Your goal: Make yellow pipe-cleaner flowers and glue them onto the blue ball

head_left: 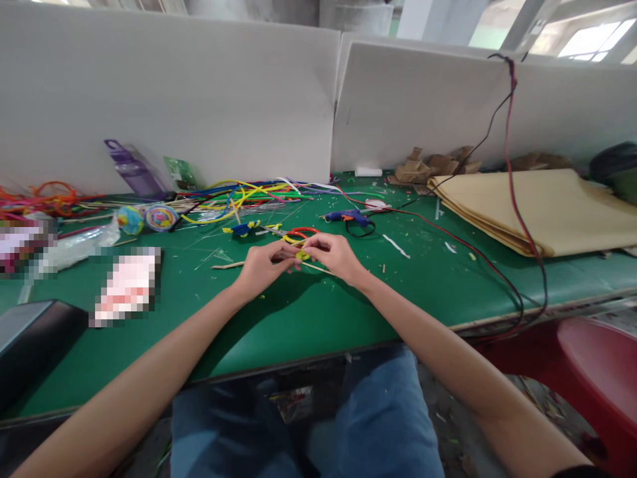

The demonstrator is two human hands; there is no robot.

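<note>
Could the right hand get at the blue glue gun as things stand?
Probably yes. The glue gun lies just beyond the right hand on the green mat, with only a red wire beside it. But that hand's grip is busy, pinching a yellow piece with the left hand.

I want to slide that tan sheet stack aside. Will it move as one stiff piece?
Probably not. The tan sheet stack looks thin and layered, so it would likely sag and the layers may shift. The red cable lying across it may drag. It seems light for its size.
</note>
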